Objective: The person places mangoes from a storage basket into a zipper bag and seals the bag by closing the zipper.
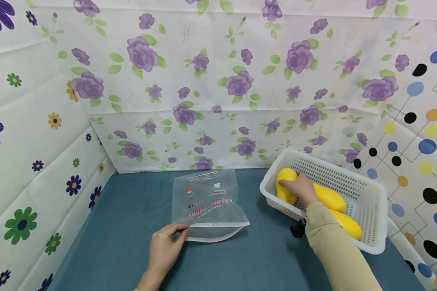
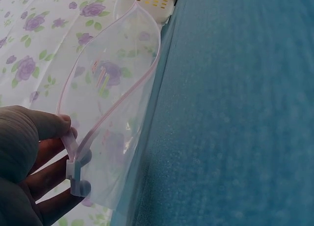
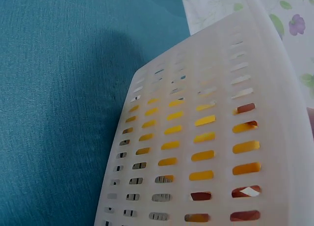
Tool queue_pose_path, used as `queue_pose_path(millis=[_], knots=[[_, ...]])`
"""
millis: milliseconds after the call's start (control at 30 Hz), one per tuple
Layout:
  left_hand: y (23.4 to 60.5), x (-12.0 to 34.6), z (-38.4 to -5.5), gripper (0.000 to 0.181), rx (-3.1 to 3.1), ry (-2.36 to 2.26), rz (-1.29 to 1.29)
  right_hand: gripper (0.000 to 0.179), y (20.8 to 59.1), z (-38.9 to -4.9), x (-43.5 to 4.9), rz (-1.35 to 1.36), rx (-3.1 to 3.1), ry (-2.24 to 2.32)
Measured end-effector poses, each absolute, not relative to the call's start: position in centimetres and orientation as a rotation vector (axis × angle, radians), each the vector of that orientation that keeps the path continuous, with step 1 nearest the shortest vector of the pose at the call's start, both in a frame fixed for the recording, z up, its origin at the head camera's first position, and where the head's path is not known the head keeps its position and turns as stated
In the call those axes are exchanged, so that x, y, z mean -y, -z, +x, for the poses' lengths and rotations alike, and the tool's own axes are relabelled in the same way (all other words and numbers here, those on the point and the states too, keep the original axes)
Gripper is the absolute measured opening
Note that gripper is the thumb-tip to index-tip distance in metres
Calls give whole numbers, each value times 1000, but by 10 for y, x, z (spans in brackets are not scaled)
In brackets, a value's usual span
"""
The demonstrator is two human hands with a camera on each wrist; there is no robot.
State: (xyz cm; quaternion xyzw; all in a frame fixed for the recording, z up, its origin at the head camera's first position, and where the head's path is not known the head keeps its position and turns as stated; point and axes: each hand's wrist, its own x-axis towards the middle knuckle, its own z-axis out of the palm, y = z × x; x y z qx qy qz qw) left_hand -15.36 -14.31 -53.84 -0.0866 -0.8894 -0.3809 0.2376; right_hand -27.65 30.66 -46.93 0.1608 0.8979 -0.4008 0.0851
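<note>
A clear zip bag [image 1: 207, 198] with printed red lettering lies on the blue cloth, its mouth gaping toward me. My left hand [image 1: 167, 246] pinches one corner of that mouth, and the left wrist view shows its thumb and fingers by the white slider [image 2: 73, 171]. Over in the white basket [image 1: 380, 218], my right hand [image 1: 303, 188] grips a smooth yellow, elongated fruit-like thing [image 1: 285, 178], thumb and fingers on its near side. Two more such yellow things [image 1: 329, 197] lie beside it. From the right wrist, the basket's slotted wall [image 3: 186, 88] hides most of that hand.
Blue cloth [image 1: 131, 210] covers the table. Behind it rises a flowered sheet [image 1: 218, 101], with patterned sheets at left [image 1: 25, 161] and right [image 1: 415, 133]. The basket stands close to the right one. A small black object [image 1: 298, 228] shows at the right wrist.
</note>
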Motion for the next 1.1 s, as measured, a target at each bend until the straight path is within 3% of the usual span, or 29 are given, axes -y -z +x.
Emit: queue_pose_path(millis=[767,1100], knots=[[536,143,-154,14,2438,1042,-236,115,457,-252,-320,588,-2466,1811],[536,142,-153,16,2440,1055,-233,112,457,-244,-321,619,-2396,1944]])
